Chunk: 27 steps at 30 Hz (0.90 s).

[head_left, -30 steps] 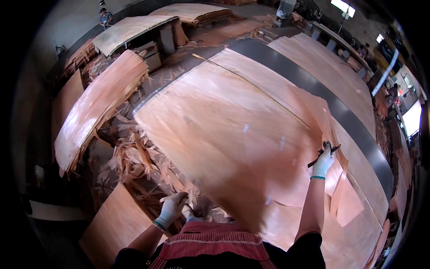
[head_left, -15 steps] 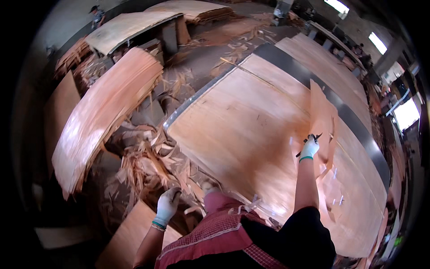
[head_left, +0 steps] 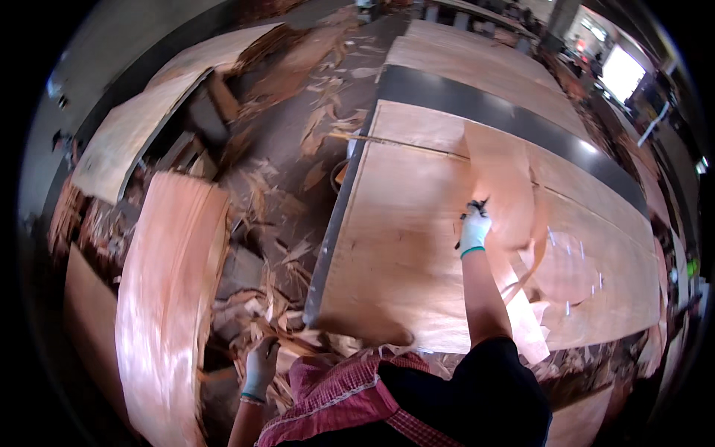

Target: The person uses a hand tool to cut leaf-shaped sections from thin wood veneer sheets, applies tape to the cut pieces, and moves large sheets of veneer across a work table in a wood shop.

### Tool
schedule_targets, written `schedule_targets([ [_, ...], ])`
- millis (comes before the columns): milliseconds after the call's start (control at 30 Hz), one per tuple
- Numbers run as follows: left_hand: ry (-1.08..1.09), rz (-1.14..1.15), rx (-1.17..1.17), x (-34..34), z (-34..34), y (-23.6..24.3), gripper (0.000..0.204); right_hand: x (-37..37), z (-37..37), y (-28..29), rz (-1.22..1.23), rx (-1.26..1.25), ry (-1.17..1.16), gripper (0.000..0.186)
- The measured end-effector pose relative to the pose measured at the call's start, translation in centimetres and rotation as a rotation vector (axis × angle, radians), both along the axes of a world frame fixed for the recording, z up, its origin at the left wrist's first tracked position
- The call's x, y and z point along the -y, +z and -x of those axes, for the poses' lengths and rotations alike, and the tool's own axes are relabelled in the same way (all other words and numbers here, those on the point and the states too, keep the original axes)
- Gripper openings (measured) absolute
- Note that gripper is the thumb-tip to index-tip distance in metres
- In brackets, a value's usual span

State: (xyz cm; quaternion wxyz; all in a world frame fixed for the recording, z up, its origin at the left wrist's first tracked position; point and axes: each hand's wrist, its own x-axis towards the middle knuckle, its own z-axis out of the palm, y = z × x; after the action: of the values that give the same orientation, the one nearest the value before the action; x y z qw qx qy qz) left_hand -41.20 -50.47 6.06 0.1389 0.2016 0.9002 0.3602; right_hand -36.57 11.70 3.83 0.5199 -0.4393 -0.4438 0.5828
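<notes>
My right hand [head_left: 474, 227], in a white glove with a green cuff, is closed around a slim dark tool [head_left: 459, 240]; its exact kind is too small to tell. It is over a wide stack of wood veneer sheets [head_left: 402, 216], at the left edge of a loose piece of veneer [head_left: 500, 171] that lies on top. A narrow veneer strip [head_left: 535, 249] curls up beside that piece. My left hand [head_left: 261, 369], also gloved, hangs low beside my apron with fingers curled in, and nothing shows in it. Veneer scraps [head_left: 272, 309] lie around it.
A curved pile of veneer [head_left: 167, 298] stands at the left. A dark band [head_left: 477, 104] borders the stack's far side, and a thin stick [head_left: 402, 144] lies across its top. More veneer piles [head_left: 134, 130] stand farther back, with a person [head_left: 65, 147] at the far left.
The view has turned to the right, so the stack appears farther left. My right hand has drawn nearer with the tool, and the loose veneer has shifted with its strip bending outward.
</notes>
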Motion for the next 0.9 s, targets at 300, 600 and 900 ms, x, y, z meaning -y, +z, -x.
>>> schedule_targets([
  [300,-0.424,-0.013,0.035,3.7,25.8,-2.5,0.021,14.4,5.1,3.3,0.029,0.142,0.067,0.030],
  [600,-0.798,-0.204,0.010,-11.4,49.3,1.7,0.018,17.8,-1.9,5.5,-0.326,1.463,-0.359,0.071],
  [900,-1.102,-0.222,-0.073,-34.0,58.5,4.5,0.021,16.0,1.7,4.5,0.045,1.706,-0.396,0.023],
])
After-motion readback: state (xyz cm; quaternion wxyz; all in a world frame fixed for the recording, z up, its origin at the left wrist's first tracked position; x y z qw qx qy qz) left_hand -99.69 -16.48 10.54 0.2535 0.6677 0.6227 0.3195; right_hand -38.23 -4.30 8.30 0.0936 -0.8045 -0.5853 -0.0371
